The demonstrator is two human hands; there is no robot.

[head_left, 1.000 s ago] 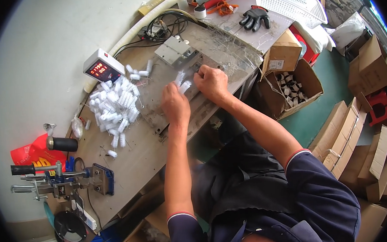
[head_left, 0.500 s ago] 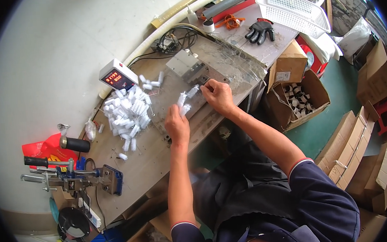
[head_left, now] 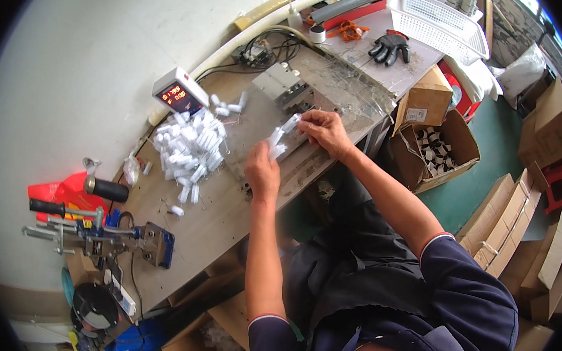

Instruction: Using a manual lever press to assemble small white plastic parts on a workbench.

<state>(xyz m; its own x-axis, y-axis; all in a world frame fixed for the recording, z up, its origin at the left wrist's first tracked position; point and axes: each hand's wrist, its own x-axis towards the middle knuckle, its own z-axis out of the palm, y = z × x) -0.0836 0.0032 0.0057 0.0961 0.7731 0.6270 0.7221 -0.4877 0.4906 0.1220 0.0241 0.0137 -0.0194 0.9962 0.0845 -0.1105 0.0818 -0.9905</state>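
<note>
My left hand (head_left: 262, 172) is closed around a few small white bristle brushes (head_left: 277, 148), whose ends stick out past the fingertips. The fingers of my right hand (head_left: 326, 134) pinch the end of another white brush (head_left: 291, 122), which bridges the gap between both hands. Just beyond them, a metal fixture block (head_left: 280, 83) sits on a flat metal plate. To the left lies a heap of similar white brushes (head_left: 190, 149) with thin wire stems, and a few strays lie around it.
Behind the heap stands a white counter box (head_left: 180, 91) with a red display. A lever press (head_left: 101, 232) occupies the left end of the bench. A black glove (head_left: 390, 48) and white basket (head_left: 437, 24) lie at far right. Below, a carton (head_left: 434, 153) holds curved pieces.
The whole view has shifted slightly. The brush near my right fingers now meets their tips, and the brushes in my left hand have tilted a little.
</note>
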